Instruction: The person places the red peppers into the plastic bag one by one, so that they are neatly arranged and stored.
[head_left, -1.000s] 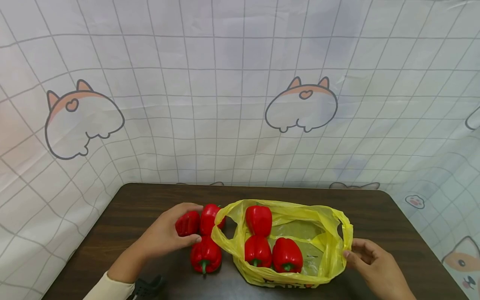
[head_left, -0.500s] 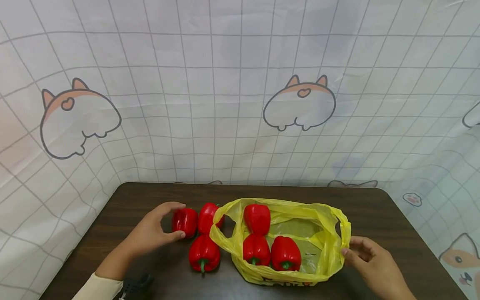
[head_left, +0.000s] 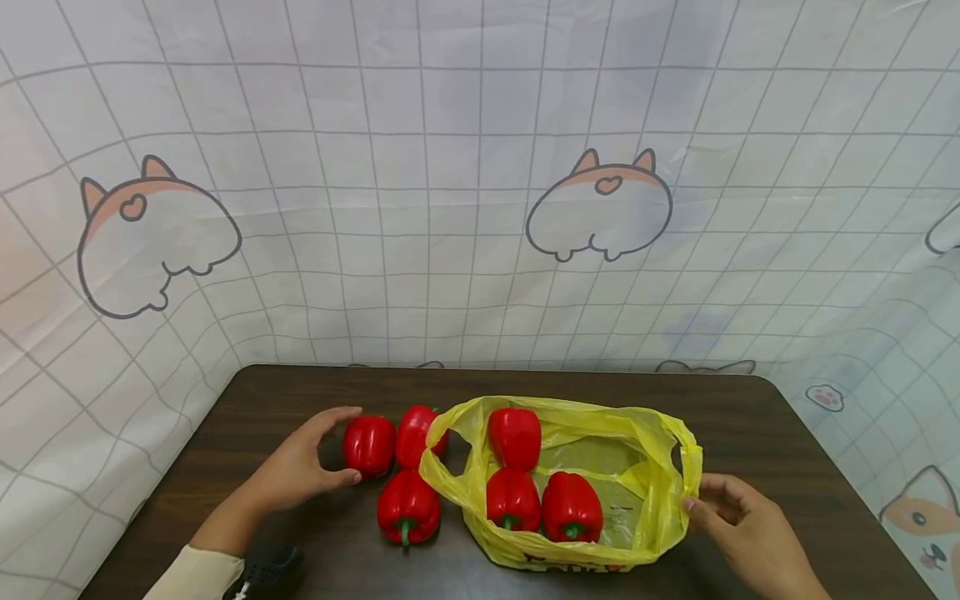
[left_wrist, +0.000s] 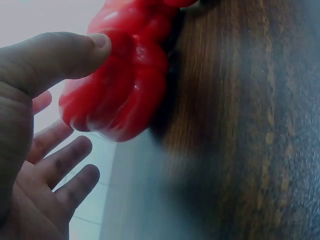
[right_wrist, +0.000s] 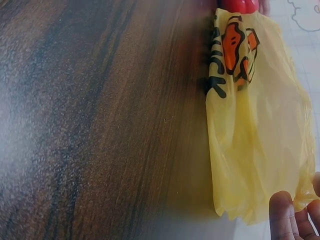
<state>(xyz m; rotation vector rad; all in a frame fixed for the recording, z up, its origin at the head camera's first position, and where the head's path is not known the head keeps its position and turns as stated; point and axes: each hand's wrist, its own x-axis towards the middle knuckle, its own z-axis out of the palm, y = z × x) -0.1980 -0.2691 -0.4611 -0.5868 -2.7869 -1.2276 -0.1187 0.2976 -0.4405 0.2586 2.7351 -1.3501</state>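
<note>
My left hand (head_left: 300,462) is just left of a red bell pepper (head_left: 370,446), its fingers and thumb spread around the near side with a gap showing in the head view. Beside that one lie a second bell pepper (head_left: 417,435) behind and a third (head_left: 408,506) in front. A yellow plastic bag (head_left: 667,533) lies with its mouth wide, and three more bell peppers (head_left: 572,507) sit in its left part. At the bag's right end, my right hand (head_left: 750,529) pinches the edge by the handle loop between thumb and fingers; the right wrist view shows those fingertips on the plastic.
Everything rests on a dark wood-grain table (head_left: 300,383) with rounded far corners. A white grid-patterned cloth (head_left: 375,208) with cartoon animals hangs behind and around it. A black strap device (head_left: 270,567) is at my left wrist.
My left hand has loosened from around the leftmost bell pepper and drawn back to the left. That pepper stays on the table. The right hand keeps its hold on the bag.
</note>
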